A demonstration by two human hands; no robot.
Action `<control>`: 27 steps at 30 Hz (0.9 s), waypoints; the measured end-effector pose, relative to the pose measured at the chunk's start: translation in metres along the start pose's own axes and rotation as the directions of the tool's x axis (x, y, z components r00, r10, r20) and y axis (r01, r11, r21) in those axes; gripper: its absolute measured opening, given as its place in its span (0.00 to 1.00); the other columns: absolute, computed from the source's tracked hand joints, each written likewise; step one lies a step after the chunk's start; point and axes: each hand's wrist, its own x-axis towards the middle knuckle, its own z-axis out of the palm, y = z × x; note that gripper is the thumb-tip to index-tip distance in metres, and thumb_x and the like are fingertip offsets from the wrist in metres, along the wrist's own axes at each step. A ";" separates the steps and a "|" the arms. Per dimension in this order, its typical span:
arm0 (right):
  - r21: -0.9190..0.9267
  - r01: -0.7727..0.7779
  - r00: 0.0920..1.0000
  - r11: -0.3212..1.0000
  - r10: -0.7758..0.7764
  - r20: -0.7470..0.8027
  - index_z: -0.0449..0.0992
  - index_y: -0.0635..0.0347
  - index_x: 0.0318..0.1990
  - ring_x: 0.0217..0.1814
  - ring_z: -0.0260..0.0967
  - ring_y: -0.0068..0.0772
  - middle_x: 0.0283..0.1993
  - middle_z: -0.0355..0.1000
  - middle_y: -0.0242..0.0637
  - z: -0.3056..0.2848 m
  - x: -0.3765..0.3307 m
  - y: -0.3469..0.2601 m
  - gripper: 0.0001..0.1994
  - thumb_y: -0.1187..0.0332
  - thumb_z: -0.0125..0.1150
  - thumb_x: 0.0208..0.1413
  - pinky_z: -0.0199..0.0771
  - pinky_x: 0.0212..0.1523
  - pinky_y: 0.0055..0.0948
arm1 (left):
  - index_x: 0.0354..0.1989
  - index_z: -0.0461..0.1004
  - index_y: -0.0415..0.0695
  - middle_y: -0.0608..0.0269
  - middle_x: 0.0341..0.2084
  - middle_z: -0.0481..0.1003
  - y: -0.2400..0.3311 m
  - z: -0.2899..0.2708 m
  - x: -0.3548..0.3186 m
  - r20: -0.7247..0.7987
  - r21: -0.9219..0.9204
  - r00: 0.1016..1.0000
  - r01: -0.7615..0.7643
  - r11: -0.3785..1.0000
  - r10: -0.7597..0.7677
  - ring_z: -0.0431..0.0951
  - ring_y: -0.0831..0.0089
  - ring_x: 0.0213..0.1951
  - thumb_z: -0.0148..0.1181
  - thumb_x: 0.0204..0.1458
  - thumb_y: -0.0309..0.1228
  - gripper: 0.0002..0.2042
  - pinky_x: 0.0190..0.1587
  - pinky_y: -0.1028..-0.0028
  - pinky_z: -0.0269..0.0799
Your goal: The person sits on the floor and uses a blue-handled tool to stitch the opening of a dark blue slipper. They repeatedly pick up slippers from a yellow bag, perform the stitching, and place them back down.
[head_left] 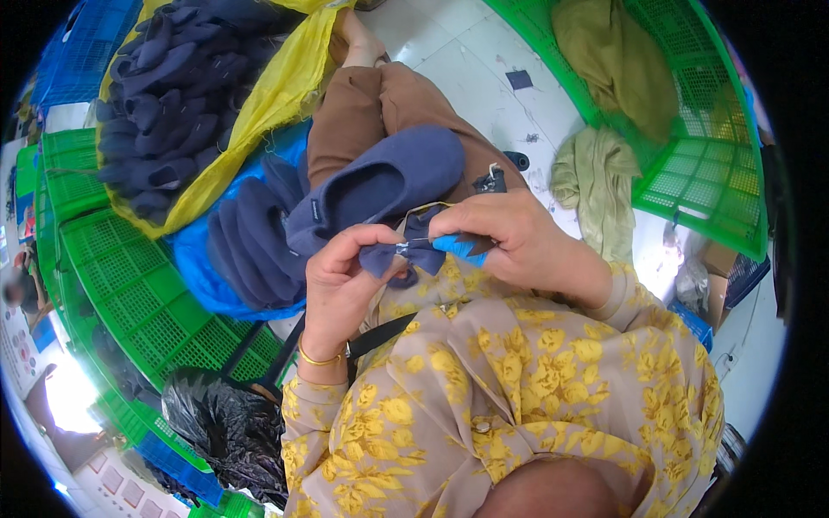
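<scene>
White tiled floor [484,65], green crates [699,164]

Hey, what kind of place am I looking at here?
Probably a small footwear workshop where slippers get hand-finished. Navy slippers lie heaped on a yellow sheet, green crates stand around, and both hands pinch a small navy bow beside a slipper on the lap.

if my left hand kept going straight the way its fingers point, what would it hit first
Probably the right hand: the left hand points rightward at it, and both pinch the small navy bow between them. Depth is hard to judge.
</scene>
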 end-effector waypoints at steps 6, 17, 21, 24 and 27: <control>0.022 0.008 0.998 1.000 -0.009 0.065 0.77 0.59 0.46 0.37 0.75 0.47 0.37 0.76 0.44 -0.003 -0.001 -0.005 0.22 0.84 0.56 0.38 0.75 0.36 0.36 | 0.42 0.75 0.34 0.64 0.36 0.76 0.001 -0.002 -0.002 0.018 0.025 1.000 0.003 1.000 -0.003 0.76 0.80 0.35 0.62 0.51 0.16 0.10 0.40 0.80 0.74; -0.018 0.031 0.991 0.999 -0.029 0.130 0.78 0.59 0.46 0.38 0.76 0.46 0.37 0.77 0.44 -0.003 -0.004 0.000 0.22 0.83 0.54 0.38 0.76 0.36 0.36 | 0.42 0.75 0.34 0.63 0.34 0.76 -0.004 -0.002 -0.005 0.045 -0.004 0.999 0.001 1.000 -0.001 0.77 0.78 0.33 0.62 0.53 0.18 0.09 0.38 0.79 0.76; 0.027 0.024 0.995 0.999 -0.026 0.091 0.78 0.59 0.46 0.39 0.76 0.47 0.38 0.77 0.44 0.002 -0.003 0.003 0.23 0.85 0.53 0.37 0.76 0.37 0.35 | 0.43 0.75 0.34 0.62 0.34 0.77 -0.007 0.002 -0.003 0.062 -0.050 0.998 0.015 0.999 -0.012 0.78 0.77 0.32 0.61 0.53 0.18 0.09 0.37 0.78 0.77; 0.073 -0.007 0.994 0.997 -0.001 0.109 0.77 0.60 0.46 0.41 0.77 0.48 0.40 0.77 0.44 0.003 -0.003 0.005 0.25 0.86 0.54 0.36 0.76 0.39 0.32 | 0.43 0.74 0.33 0.61 0.34 0.77 -0.010 0.003 -0.003 0.063 -0.101 0.998 0.018 0.995 -0.011 0.78 0.76 0.33 0.61 0.53 0.18 0.09 0.37 0.78 0.77; 0.108 -0.019 0.994 0.994 0.007 0.111 0.77 0.60 0.47 0.43 0.77 0.47 0.41 0.77 0.45 0.005 -0.004 0.008 0.26 0.87 0.53 0.35 0.76 0.41 0.32 | 0.43 0.74 0.33 0.60 0.33 0.77 -0.011 0.002 -0.003 0.074 -0.143 0.996 0.051 0.988 -0.041 0.79 0.76 0.33 0.61 0.54 0.19 0.09 0.37 0.77 0.77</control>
